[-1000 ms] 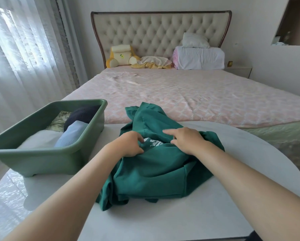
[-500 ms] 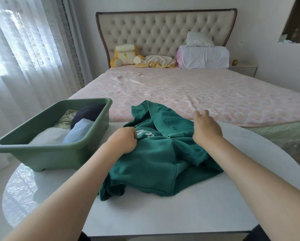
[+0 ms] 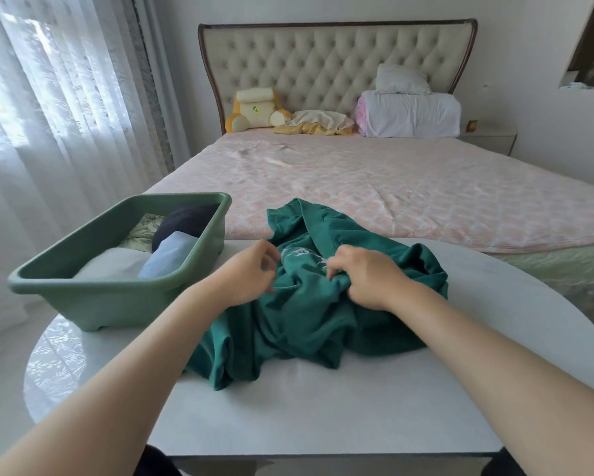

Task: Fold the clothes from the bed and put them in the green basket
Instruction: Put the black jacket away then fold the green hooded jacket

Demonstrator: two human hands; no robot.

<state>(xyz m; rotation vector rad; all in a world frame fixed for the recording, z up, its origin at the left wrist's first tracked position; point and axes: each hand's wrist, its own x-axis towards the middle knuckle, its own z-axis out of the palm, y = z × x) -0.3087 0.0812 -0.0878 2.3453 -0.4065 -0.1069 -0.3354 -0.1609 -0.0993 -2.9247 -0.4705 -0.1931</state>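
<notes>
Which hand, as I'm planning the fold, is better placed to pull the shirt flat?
Probably right: the right hand grips the shirt; the left hand sits at its edge, grip unclear.

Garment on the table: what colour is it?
The garment is dark green with pale lettering, shown best in the head view.

green basket left, bare tabletop near
</notes>
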